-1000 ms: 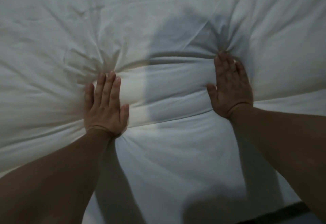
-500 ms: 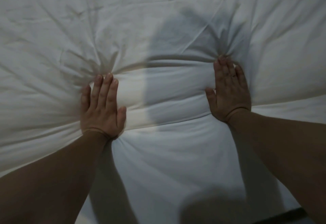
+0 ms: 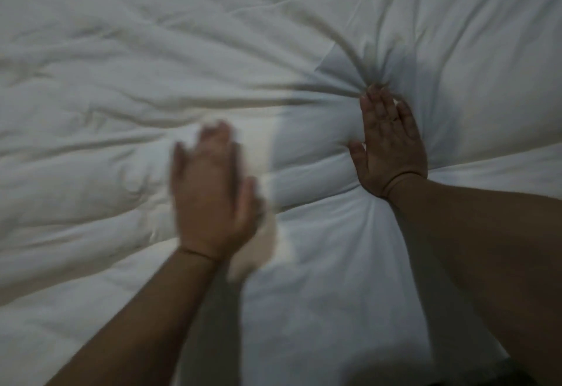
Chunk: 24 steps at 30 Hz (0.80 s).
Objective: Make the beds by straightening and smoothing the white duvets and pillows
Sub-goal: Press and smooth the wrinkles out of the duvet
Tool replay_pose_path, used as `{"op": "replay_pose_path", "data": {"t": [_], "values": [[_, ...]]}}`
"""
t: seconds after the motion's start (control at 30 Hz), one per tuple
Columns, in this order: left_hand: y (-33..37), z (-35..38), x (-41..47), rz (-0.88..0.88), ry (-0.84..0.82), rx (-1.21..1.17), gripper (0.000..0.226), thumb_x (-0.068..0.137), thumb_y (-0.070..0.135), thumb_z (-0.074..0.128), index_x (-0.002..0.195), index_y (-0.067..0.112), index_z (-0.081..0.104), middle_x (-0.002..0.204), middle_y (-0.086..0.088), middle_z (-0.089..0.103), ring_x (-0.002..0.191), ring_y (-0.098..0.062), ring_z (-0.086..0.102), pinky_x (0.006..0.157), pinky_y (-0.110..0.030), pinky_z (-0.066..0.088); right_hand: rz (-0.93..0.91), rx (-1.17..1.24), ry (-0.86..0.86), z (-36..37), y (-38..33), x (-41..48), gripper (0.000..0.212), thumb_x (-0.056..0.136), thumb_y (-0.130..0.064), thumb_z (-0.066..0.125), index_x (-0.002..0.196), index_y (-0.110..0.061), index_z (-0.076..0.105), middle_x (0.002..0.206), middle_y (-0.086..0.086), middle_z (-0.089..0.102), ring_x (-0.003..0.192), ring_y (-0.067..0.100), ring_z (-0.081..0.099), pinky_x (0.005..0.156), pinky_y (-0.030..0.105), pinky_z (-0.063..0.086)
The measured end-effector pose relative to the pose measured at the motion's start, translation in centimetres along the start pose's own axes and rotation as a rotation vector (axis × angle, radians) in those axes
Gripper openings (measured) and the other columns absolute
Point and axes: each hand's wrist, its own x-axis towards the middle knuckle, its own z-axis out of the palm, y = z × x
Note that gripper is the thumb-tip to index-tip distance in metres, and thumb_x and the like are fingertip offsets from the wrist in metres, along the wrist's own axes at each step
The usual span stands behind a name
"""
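While my right hand (image 3: 390, 145) pins the duvet (image 3: 121, 51) flat-fingered, creases (image 3: 243, 102) run left. My left hand (image 3: 213, 194), blurred but fingers straight, lies nearer them.

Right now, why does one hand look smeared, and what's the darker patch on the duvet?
Head view: the left hand is motion-blurred, the right hand sharp, flat on the white duvet; light is dim; a shadow darkens the fabric around it.

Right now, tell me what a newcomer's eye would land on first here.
The white duvet fills the view. At centre right the right hand presses flat into it, creases fanning out ahead of it. Lower, left of centre, the left hand is a motion blur, fingers straight.
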Motion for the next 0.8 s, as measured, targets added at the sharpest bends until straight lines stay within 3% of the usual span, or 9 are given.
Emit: {"op": "replay_pose_path", "data": {"t": [0.07, 0.13, 0.2, 0.3, 0.43, 0.5, 0.67, 0.8], "values": [[6.0, 2.5, 2.0, 0.101, -0.048, -0.030, 0.063, 0.096, 0.027, 0.047, 0.152, 0.001, 0.039, 0.158, -0.016, 0.040, 0.150, -0.031, 0.031, 0.123, -0.051, 0.019, 0.005, 0.007, -0.015, -0.1, -0.1, 0.1, 0.074, 0.100, -0.045, 0.029, 0.161, -0.004, 0.015, 0.169, 0.012, 0.013, 0.157, 0.024, 0.008, 0.127, 0.039, 0.002], [9.9, 6.0, 4.0, 0.029, -0.091, 0.020, 0.063, 0.097, 0.027, 0.044, 0.155, 0.005, 0.036, 0.162, -0.011, 0.034, 0.153, -0.027, 0.026, 0.125, -0.046, 0.015, 0.010, 0.021, -0.014, 0.0, -0.1, 0.0, 0.074, 0.100, -0.045, 0.027, 0.161, -0.004, 0.015, 0.169, 0.012, 0.013, 0.157, 0.024, 0.008, 0.127, 0.038, 0.002], [10.2, 9.3, 4.3, -0.089, -0.131, 0.147, 0.064, 0.099, 0.031, 0.042, 0.158, 0.010, 0.030, 0.165, -0.006, 0.027, 0.155, -0.023, 0.019, 0.126, -0.043, 0.007, 0.003, 0.027, 0.010, 0.3, 0.0, 0.0, 0.074, 0.099, -0.045, 0.029, 0.160, -0.004, 0.016, 0.168, 0.013, 0.015, 0.156, 0.025, 0.011, 0.127, 0.038, 0.002], [8.9, 11.8, 2.9, -0.133, -0.200, 0.207, 0.072, 0.099, 0.041, 0.039, 0.161, 0.014, 0.016, 0.170, -0.001, 0.012, 0.157, -0.021, 0.005, 0.126, -0.042, -0.005, -0.009, 0.021, 0.035, 0.6, 0.1, -0.1, 0.075, 0.099, -0.045, 0.035, 0.160, -0.005, 0.016, 0.168, 0.012, 0.017, 0.155, 0.025, 0.015, 0.126, 0.036, 0.000], [8.6, 12.2, 3.3, -0.132, -0.218, 0.217, 0.076, 0.096, 0.043, 0.039, 0.162, 0.013, 0.012, 0.170, -0.004, 0.011, 0.156, -0.021, 0.003, 0.125, -0.043, -0.004, -0.105, 0.064, -0.003, -0.4, 0.6, 0.2, 0.074, 0.102, -0.047, 0.036, 0.160, -0.005, 0.019, 0.168, 0.012, 0.018, 0.156, 0.024, 0.015, 0.126, 0.036, 0.000], [8.6, 12.2, 3.3, -0.153, -0.231, 0.250, 0.077, 0.095, 0.043, 0.039, 0.161, 0.013, 0.013, 0.169, -0.005, 0.012, 0.156, -0.021, 0.004, 0.125, -0.043, -0.003, -0.205, 0.037, -0.034, -1.7, 3.9, 0.6, 0.071, 0.103, -0.046, 0.037, 0.160, -0.006, 0.022, 0.167, 0.011, 0.021, 0.155, 0.024, 0.017, 0.126, 0.038, 0.003], [9.2, 12.1, 3.3, -0.182, -0.245, 0.265, 0.078, 0.093, 0.042, 0.038, 0.161, 0.013, 0.014, 0.169, -0.005, 0.012, 0.157, -0.022, 0.003, 0.126, -0.046, 0.001, 0.007, -0.097, -0.108, -3.0, 21.5, 0.5, 0.073, 0.103, -0.047, 0.024, 0.160, -0.002, 0.018, 0.166, 0.018, 0.021, 0.154, 0.032, 0.018, 0.125, 0.044, 0.007], [9.1, 12.9, 3.1, -0.217, -0.228, 0.309, 0.077, 0.093, 0.043, 0.032, 0.162, 0.013, 0.012, 0.169, -0.005, 0.011, 0.157, -0.022, 0.003, 0.126, -0.046, 0.001, -0.059, -0.043, -0.091, 0.2, 24.6, 0.7, 0.073, 0.101, -0.044, 0.026, 0.160, -0.003, 0.014, 0.167, 0.017, 0.016, 0.155, 0.031, 0.013, 0.126, 0.040, 0.000]]}}
